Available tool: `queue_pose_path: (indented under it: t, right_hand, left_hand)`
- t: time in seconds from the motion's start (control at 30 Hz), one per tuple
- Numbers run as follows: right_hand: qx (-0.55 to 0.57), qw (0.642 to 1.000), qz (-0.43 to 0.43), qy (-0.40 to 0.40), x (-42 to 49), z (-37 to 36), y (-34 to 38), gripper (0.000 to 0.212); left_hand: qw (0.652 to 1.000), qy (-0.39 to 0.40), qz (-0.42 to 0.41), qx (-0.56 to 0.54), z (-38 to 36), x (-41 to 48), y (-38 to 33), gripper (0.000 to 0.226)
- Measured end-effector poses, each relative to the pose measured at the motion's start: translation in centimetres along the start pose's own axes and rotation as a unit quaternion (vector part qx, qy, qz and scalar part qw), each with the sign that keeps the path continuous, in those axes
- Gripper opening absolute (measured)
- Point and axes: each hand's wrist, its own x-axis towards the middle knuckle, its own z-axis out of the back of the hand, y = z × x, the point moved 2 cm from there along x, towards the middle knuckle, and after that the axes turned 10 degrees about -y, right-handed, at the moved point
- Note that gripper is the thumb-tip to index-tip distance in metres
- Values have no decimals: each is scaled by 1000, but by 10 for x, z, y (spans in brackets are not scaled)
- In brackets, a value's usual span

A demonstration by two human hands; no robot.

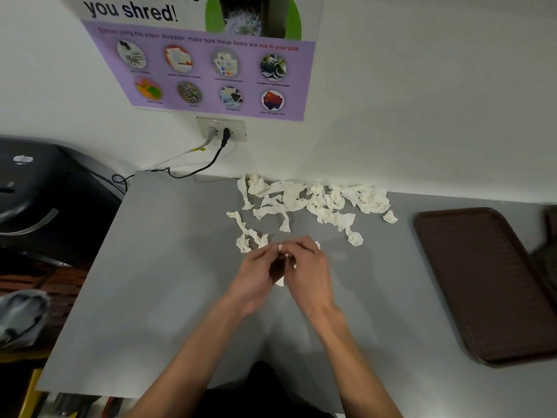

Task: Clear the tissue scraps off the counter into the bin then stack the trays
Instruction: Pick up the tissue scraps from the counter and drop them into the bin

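Several white tissue scraps [313,200] lie scattered on the grey counter [156,297] near the back wall. My left hand [254,276] and my right hand [306,267] meet over the middle of the counter, fingers curled around a small wad of tissue [284,256] held between them. A twisted scrap [245,235] lies just left of my hands. A dark brown tray [488,282] rests flat at the right. A second tray's edge [551,218] shows at the far right border.
A black paper shredder [45,194] stands left of the counter. Two cables [193,170] run from a wall socket [221,129] down to the counter's back left corner. A purple poster [211,70] hangs on the wall above.
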Motion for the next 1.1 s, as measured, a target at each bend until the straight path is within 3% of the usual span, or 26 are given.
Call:
queue_pose_path:
  t: [0.1,0.27,0.4,0.47,0.53,0.63,0.73,0.87,1.0,1.1]
  right_hand:
    - [51,997,-57,-8,-2,-3,2,30]
    - [147,972,-82,164,6,-13,-6,33]
    - [-7,993,-95,63,39,-18,-64,21]
    - [-78,986,-136,62,50,-22,-101,20]
    - [-134,969,-170,119,47,-33,-131,41]
    - [-199,964,-104,141,22,-52,-137,58]
    - [-203,972,-5,121,-19,-73,-120,35]
    - [-204,974,26,94,-67,-83,-111,38]
    - [-178,980,-51,69,-94,-63,-102,27]
    - [-35,986,-160,21,-114,-41,-90,20]
  left_hand:
    - [997,6,-34,71,17,7,5,29]
    - [982,-54,-84,161,49,15,10,28]
    - [977,-110,-96,157,67,14,9,15]
    - [973,-119,-107,169,71,11,9,15]
    - [970,-119,-114,177,75,7,10,15]
    - [967,-124,-116,192,83,2,16,15]
    - [963,-127,-112,208,92,-3,25,15]
    - [963,-132,-113,207,100,-16,38,16]
    - [963,-132,-125,200,113,-41,52,17]
    - [961,-142,-136,196,126,-65,65,16]
